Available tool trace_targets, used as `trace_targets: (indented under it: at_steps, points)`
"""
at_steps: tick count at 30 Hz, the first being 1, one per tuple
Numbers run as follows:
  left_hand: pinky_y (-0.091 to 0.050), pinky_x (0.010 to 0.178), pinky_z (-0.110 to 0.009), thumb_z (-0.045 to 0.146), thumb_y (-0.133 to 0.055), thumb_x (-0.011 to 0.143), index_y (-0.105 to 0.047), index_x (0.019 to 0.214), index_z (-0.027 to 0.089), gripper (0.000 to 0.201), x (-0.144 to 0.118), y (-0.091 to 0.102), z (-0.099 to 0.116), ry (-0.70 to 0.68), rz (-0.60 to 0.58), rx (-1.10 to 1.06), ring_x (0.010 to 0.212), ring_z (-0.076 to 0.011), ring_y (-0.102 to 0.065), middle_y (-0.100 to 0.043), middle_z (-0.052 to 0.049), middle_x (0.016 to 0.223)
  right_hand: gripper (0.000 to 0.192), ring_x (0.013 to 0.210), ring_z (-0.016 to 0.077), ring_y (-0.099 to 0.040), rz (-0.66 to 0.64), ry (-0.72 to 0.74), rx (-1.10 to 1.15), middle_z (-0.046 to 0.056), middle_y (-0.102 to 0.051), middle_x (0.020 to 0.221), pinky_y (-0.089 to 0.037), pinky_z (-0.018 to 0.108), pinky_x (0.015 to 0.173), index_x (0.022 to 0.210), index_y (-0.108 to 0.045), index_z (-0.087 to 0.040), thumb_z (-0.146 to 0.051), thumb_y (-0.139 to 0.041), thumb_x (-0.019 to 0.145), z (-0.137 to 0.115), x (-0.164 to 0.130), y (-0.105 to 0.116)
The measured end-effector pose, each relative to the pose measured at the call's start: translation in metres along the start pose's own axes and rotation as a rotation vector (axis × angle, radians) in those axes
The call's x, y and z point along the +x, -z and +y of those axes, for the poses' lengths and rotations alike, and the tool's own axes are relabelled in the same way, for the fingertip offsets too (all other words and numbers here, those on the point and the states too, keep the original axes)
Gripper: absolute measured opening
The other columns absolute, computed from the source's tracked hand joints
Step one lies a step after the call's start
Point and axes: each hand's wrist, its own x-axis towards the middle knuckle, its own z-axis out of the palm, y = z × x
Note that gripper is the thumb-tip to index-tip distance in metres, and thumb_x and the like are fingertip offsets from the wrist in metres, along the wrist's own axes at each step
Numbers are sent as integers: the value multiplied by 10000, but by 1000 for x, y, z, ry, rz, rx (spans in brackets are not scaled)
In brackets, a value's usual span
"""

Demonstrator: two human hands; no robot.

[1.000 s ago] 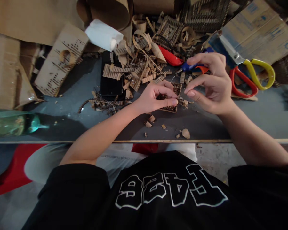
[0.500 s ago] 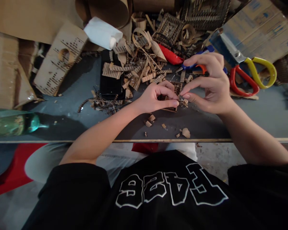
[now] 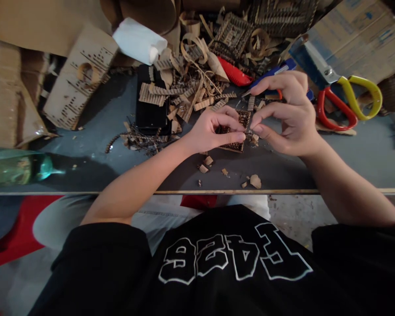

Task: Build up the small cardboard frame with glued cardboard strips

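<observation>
On my head feed I have the small ribbed cardboard piece (image 3: 244, 119) flat on the grey table (image 3: 283, 175), directly under the left hand (image 3: 213, 129) and just beside the fingertips of the right hand (image 3: 289, 120). The left hand reaches over it with curled fingers, thumb and index nearly meeting near its right edge; the right hand faces it, thumb and index drawn together in a pinch, other fingers bent and spread. From up here the tips are too small for me to tell whether either hand grips anything. The piece looks squarish, dark brown and coarse with corrugation. Pale torn chips (image 3: 255, 181) are scattered in front of it, and behind the hands I see a tangled heap of strips (image 3: 197, 87), some fluted, some curled into loops. A few fluted offcuts lie over a flat black slab (image 3: 149, 118). Scissors (image 3: 329, 83) with one red and one yellow handle lie beyond the right hand, against a blue-printed cardboard box (image 3: 365, 39). At the back I have a shallow tray with ribbed walls (image 3: 233, 33), and far left a see-through green bottle (image 3: 16, 169) on its side, a paler mottled patch showing through its wall
</observation>
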Motion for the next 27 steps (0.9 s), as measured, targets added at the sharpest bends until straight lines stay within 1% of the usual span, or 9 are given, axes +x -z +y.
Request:
trace_targets:
  at_steps: [3, 5, 7, 14, 19, 21, 23, 25, 27]
  points:
    - [-559, 755, -285, 504, -772, 841, -779, 837, 263, 241, 0, 1, -1, -27, 3, 11, 829, -137, -664, -676, -13, 805, 133, 1197, 271, -569, 17, -43, 10, 50, -641, 1260, -457, 524, 1051, 869, -710, -271, -363, -621, 907, -1, -1, -2]
    - [-567, 772, -297, 508, -760, 851, -774, 838, 269, 240, 0, 1, -2, -27, -1, 20, 839, -141, -669, -681, -10, 806, 148, 1204, 277, -571, 7, -80, 16, 44, -640, 1265, -455, 528, 1068, 866, -710, -282, -378, -608, 915, -3, -1, -2]
    - [-572, 788, -310, 523, -753, 851, -769, 834, 274, 250, 0, 1, -2, -19, -2, 29, 853, -148, -676, -690, -8, 812, 146, 1206, 282, -577, 10, -85, 13, 39, -640, 1268, -462, 531, 1071, 870, -706, -294, -388, -605, 917, -4, -1, -2]
    - [-590, 771, -328, 586, -755, 816, -767, 826, 283, 303, 0, 1, -2, 7, 28, 36, 856, -167, -694, -686, -12, 797, 55, 1198, 280, -572, 31, 17, -64, 61, -627, 1285, -476, 517, 1050, 921, -696, -272, -269, -647, 895, -3, -2, -1]
    - [-607, 780, -340, 602, -737, 825, -766, 825, 288, 315, 1, 1, -2, -23, 24, 76, 866, -175, -700, -693, -16, 795, 77, 1249, 275, -544, 46, -22, -97, 49, -609, 1320, -462, 505, 1090, 927, -696, -286, -298, -620, 919, -4, -4, -1]
    - [-606, 780, -335, 576, -735, 844, -772, 832, 292, 287, 1, 1, -2, -15, 23, 74, 876, -172, -696, -694, -16, 800, 102, 1260, 273, -540, 40, -41, -108, 43, -603, 1330, -457, 500, 1099, 928, -700, -296, -335, -606, 932, -5, -4, -1]
    - [-604, 775, -331, 557, -738, 851, -778, 833, 297, 264, 0, 1, -1, 3, 30, 55, 881, -171, -693, -696, -16, 811, 97, 1261, 274, -536, 47, -37, -113, 48, -601, 1329, -449, 496, 1096, 928, -703, -292, -333, -614, 929, -5, -4, -1]
    - [-602, 770, -332, 555, -746, 844, -782, 830, 299, 259, 0, 0, -1, 18, 38, 31, 878, -173, -690, -699, -17, 817, 61, 1239, 279, -533, 63, 14, -124, 69, -603, 1317, -452, 488, 1069, 932, -702, -270, -291, -653, 902, -3, -4, -2]
    - [-596, 759, -329, 547, -760, 833, -787, 825, 301, 248, 0, 0, -1, 17, 41, 2, 862, -170, -683, -697, -15, 804, 66, 1211, 282, -530, 90, 70, -141, 86, -602, 1302, -466, 480, 1032, 930, -703, -246, -259, -696, 866, 0, -3, -3]
